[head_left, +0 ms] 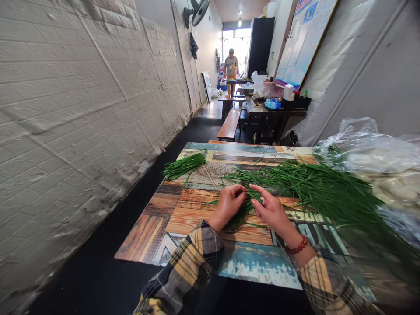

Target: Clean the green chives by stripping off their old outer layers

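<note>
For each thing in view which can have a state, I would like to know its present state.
Left hand: fingers bent together; cannot tell whether holding anything.
Right hand: partly open, index finger extended.
Green bundle: gathered, lying down.
Green pile: loose, spread out.
Thin stick: lying down.
Plastic bag: crumpled.
Bench: upright.
Wall fan: mounted; running or not, unclear.
Person: upright.

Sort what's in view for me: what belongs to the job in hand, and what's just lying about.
Apparently part of the job:
- left hand and right hand
- loose green stalks
- green bundle
- patterned table

Apparently just about:
- blue packet
- wooden bench
- wall fan
- wall poster
</note>
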Action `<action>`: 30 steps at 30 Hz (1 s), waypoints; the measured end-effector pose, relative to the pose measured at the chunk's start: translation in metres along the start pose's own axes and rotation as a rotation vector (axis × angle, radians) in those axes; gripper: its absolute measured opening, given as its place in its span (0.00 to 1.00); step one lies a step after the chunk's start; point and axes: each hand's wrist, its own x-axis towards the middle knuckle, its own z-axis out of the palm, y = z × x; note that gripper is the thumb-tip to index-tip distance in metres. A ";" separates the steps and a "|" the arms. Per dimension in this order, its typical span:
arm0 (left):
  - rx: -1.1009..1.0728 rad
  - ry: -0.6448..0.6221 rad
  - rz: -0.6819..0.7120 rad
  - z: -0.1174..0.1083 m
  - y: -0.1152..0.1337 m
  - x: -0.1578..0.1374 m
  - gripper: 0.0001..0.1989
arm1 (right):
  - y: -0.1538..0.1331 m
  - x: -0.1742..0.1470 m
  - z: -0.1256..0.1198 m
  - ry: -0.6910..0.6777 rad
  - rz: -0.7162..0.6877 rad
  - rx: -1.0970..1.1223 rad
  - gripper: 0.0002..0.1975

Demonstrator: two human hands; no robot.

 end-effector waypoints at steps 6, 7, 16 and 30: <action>0.096 -0.004 0.098 -0.002 0.000 -0.001 0.07 | -0.001 0.000 0.000 -0.002 0.006 -0.005 0.26; 0.103 -0.008 0.104 -0.002 0.001 -0.001 0.07 | -0.001 0.000 -0.001 -0.004 0.002 -0.001 0.27; 0.145 -0.061 0.148 0.000 0.005 -0.002 0.07 | 0.001 0.001 -0.002 -0.005 0.003 0.025 0.25; 0.180 0.082 0.054 -0.011 -0.009 0.010 0.10 | 0.012 0.005 -0.003 0.001 0.069 -0.053 0.15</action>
